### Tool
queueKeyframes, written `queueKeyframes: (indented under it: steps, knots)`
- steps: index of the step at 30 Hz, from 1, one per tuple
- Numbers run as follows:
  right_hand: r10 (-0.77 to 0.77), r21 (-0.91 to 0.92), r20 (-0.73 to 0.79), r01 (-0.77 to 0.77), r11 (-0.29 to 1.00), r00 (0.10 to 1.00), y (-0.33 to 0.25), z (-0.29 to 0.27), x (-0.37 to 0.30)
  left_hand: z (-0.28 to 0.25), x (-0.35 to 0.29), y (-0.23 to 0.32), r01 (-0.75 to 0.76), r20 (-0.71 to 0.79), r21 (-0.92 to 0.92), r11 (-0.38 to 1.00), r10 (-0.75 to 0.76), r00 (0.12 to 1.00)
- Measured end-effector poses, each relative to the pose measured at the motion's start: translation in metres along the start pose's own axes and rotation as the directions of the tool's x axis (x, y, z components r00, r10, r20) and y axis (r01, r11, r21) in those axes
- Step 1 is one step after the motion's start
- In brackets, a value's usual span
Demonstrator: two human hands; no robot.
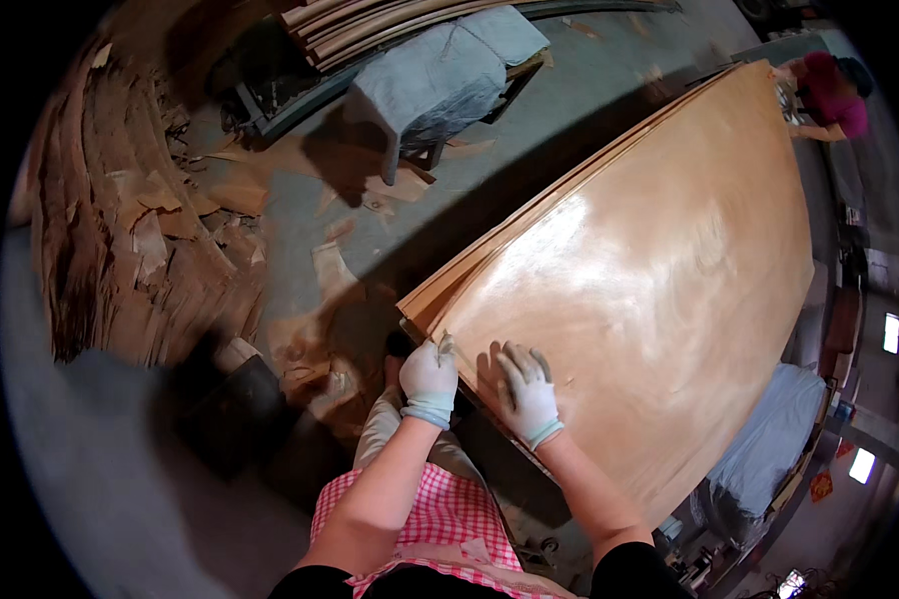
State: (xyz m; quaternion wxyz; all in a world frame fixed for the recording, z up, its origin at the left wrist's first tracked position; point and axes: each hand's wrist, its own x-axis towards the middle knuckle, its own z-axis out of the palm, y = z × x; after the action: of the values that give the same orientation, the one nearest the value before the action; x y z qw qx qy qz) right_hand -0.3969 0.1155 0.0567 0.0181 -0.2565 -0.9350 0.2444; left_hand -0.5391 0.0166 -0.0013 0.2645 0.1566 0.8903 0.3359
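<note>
A large, thin tan wood veneer sheet [659, 260] with a glossy patch lies in front of me, on top of a stack of similar sheets. At its near left corner my left hand [430, 379], in a pale work glove with dirty fingertips, is closed in a pinch on the sheet's edge. The fingertips partly hide the corner. My right hand [526, 391], gloved alike, rests with fingers outstretched on the sheet near its front edge, to the right of my left hand.
At the far right end of the stack another person [834, 95] stands with arms toward the sheet. A pile of ragged veneer [140, 250] is on the left, with scraps [335, 265] on the floor. A covered bench [440, 80] stands behind; a plastic-covered stack [769, 434] is on the right.
</note>
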Motion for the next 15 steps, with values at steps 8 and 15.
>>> queueKeyframes:
  steps: [8,15]
  knots:
    - [0.031,0.034,0.009,-0.031,0.999,0.999,-0.002,0.007,-0.020,0.017,0.012,-0.010,0.257,-0.007,-0.219,0.941,-0.265,0.964]
    - [0.027,0.022,-0.029,-0.026,0.999,0.999,0.004,0.009,0.000,0.013,0.026,0.002,0.549,0.236,-0.572,0.609,-0.519,0.822]
